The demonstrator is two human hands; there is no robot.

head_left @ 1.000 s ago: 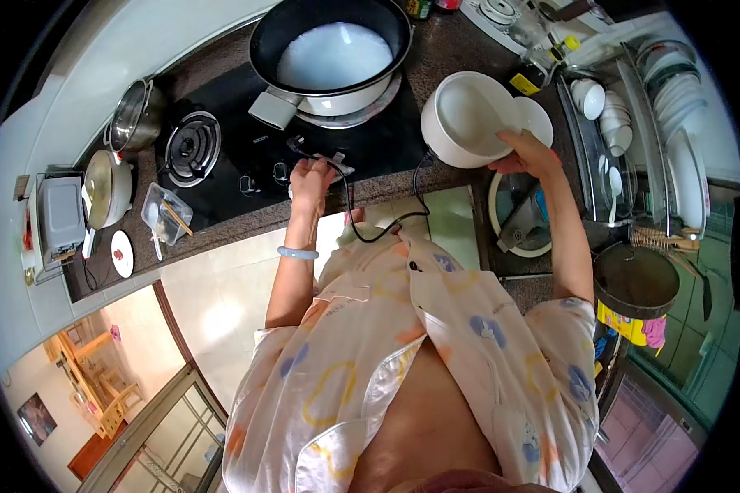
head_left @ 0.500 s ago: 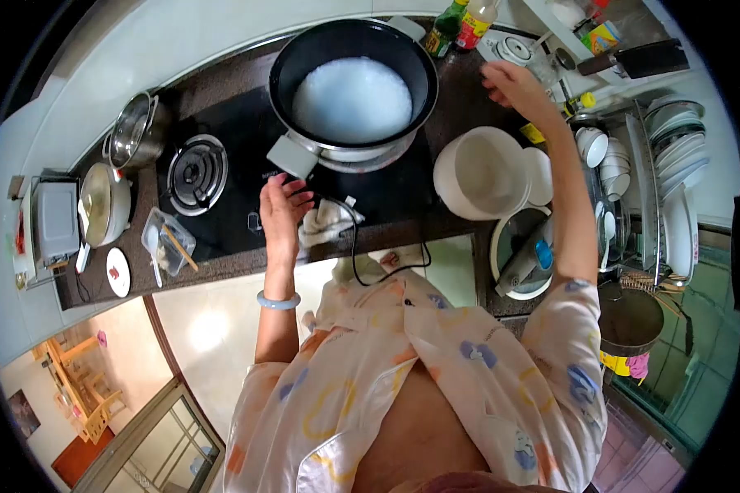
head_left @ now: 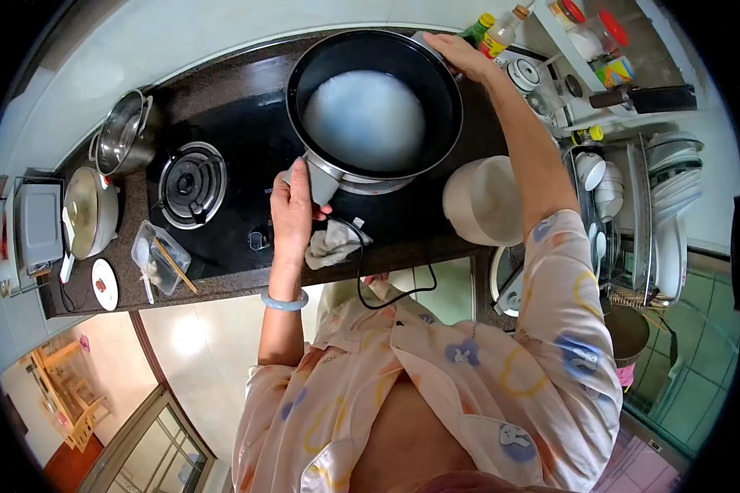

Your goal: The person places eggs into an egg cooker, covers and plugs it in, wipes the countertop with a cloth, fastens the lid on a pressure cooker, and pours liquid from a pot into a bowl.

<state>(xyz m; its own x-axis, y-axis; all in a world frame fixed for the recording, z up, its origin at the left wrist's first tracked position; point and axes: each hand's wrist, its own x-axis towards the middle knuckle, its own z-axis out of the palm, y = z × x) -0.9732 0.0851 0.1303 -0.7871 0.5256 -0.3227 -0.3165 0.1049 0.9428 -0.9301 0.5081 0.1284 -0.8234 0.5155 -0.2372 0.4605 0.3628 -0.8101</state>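
Note:
A large black-lined pot [head_left: 442, 107] with grey block handles stands on the dark cooktop, with cloudy whitish liquid [head_left: 364, 115] inside. My left hand [head_left: 291, 201] is closed around its near-left handle [head_left: 325, 182], thumb on top. At the far-right side, my right hand [head_left: 460, 56] grips the opposite handle, which it mostly covers. Just below my left hand lies a crumpled pale cloth [head_left: 330, 245]. A black cord [head_left: 399, 301] loops over the counter's front edge.
To the right stands a deep white container [head_left: 477, 201], and beyond it a dish rack [head_left: 643, 205]. Bottles [head_left: 499, 34] are close to my right hand. A gas burner [head_left: 191, 185], a steel pot [head_left: 126, 135] and a plastic box [head_left: 163, 256] with chopsticks are on the left.
Both hands have come from apart onto the pot's two handles and closed on them. My right arm has reached forward and left. The view has shifted slightly.

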